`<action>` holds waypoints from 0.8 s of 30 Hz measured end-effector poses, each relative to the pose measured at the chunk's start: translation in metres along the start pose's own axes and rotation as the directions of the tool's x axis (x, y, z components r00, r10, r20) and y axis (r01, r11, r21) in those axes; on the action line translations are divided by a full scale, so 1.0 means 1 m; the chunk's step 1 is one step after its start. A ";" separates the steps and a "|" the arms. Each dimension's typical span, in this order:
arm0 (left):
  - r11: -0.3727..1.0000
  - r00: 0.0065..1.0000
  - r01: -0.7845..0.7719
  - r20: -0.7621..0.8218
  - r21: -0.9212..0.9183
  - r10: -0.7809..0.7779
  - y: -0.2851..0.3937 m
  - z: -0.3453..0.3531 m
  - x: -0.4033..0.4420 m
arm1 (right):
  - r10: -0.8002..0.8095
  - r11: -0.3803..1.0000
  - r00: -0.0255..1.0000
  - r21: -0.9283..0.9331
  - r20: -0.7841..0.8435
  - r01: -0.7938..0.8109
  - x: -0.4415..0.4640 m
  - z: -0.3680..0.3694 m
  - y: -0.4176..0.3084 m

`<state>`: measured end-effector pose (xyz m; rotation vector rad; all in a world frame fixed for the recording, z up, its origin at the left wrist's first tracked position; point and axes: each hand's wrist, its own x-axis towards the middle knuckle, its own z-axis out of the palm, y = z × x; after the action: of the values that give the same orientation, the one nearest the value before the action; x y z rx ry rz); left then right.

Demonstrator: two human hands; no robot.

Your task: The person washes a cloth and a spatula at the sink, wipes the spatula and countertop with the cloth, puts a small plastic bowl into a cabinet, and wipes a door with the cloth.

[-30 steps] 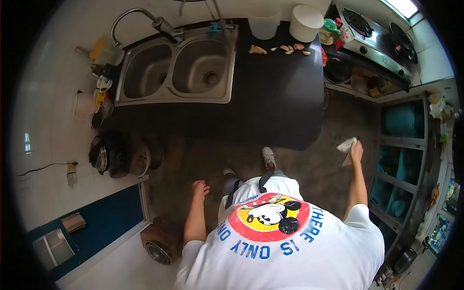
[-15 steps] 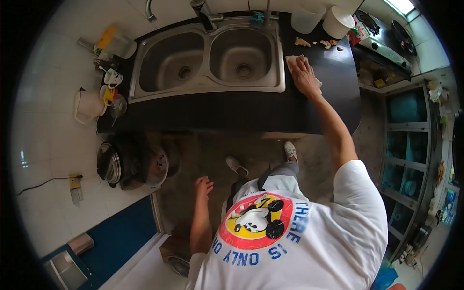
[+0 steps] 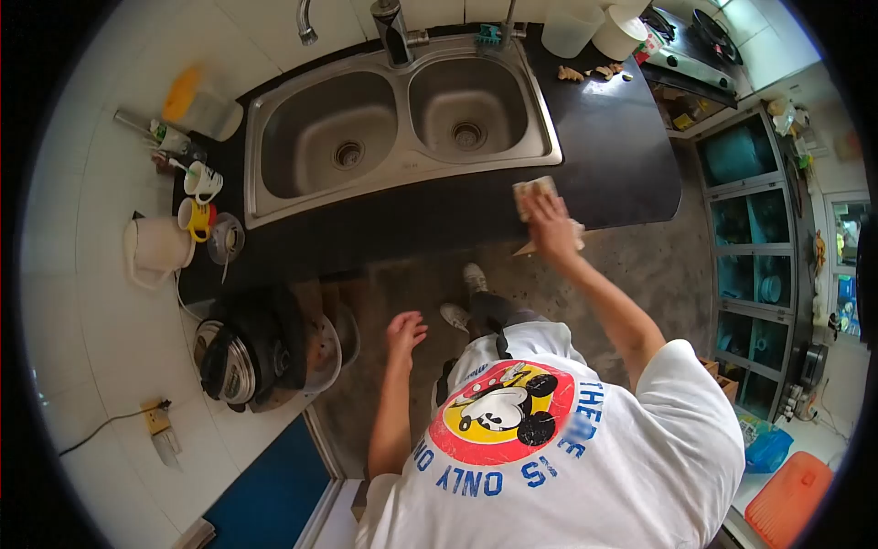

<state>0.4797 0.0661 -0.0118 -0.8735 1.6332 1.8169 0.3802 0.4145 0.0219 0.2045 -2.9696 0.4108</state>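
Observation:
My right hand (image 3: 551, 227) presses a pale cloth (image 3: 533, 190) against the front edge of the black countertop (image 3: 613, 151), just right of and below the double sink (image 3: 402, 165). The cloth shows beyond my fingertips and beside the hand. My left hand (image 3: 405, 331) hangs over the floor in front of the counter, touching nothing, with its fingers loosely apart. Several pale brown pieces (image 3: 572, 73) lie at the back of the counter, near a translucent container (image 3: 572, 29) and a white container (image 3: 620, 35).
Mugs (image 3: 202, 181) and a white pitcher (image 3: 154, 247) stand at the left end. Below them is a dark pot (image 3: 242, 361). A stove (image 3: 688, 59) is at the back right, a glass-front cabinet (image 3: 752, 261) at the right, and an orange lid (image 3: 788, 499) lower right.
My right hand has come from the far right to the counter with the cloth, then moved toward its front edge. The view has shifted, and my left hand remains away from the counter.

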 end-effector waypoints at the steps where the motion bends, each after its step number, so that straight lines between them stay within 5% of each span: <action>1: 0.999 0.996 -0.031 0.088 0.027 0.029 0.020 0.014 0.001 | -0.048 0.999 0.999 0.017 0.017 0.048 0.005 0.003 -0.023; 5: 0.972 0.934 -0.230 0.290 0.039 0.209 0.096 0.061 0.006 | -0.268 0.958 0.961 0.121 0.070 0.258 0.031 0.041 -0.086; 8: 0.950 0.904 -0.311 0.316 0.018 0.289 0.144 0.079 0.009 | -0.363 0.892 0.927 0.254 -0.091 0.374 0.055 0.042 -0.109; 15: 0.957 0.906 -0.290 0.323 0.000 0.274 0.199 0.077 0.032 | -0.400 0.831 0.915 0.401 -0.051 0.386 0.078 0.037 -0.100; 18: 0.964 0.919 -0.264 0.305 0.008 0.249 0.207 0.061 0.043 | -0.296 0.882 0.952 0.362 -0.074 0.302 0.081 0.035 -0.101; 21: 0.965 0.932 -0.260 0.265 0.018 0.246 0.221 0.029 0.056 | -0.050 0.638 0.997 0.766 -0.063 0.080 0.091 0.057 -0.095; 22: 0.965 0.934 -0.261 0.259 0.020 0.247 0.226 0.019 0.061 | 0.209 0.277 0.879 0.836 0.428 -0.473 0.094 0.052 -0.095; 23: 0.966 0.932 -0.260 0.262 0.001 0.251 0.231 0.009 0.066 | 0.350 0.127 0.923 0.968 0.161 -0.217 0.104 0.075 -0.096; 24: 0.966 0.928 -0.258 0.275 -0.015 0.252 0.235 0.000 0.071 | 0.353 0.085 0.905 0.956 0.236 -0.282 0.118 0.053 -0.096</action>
<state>0.2556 0.0359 0.0846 -0.3871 1.6390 1.9872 0.2729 0.2946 0.0146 -0.3841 -2.0394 2.3462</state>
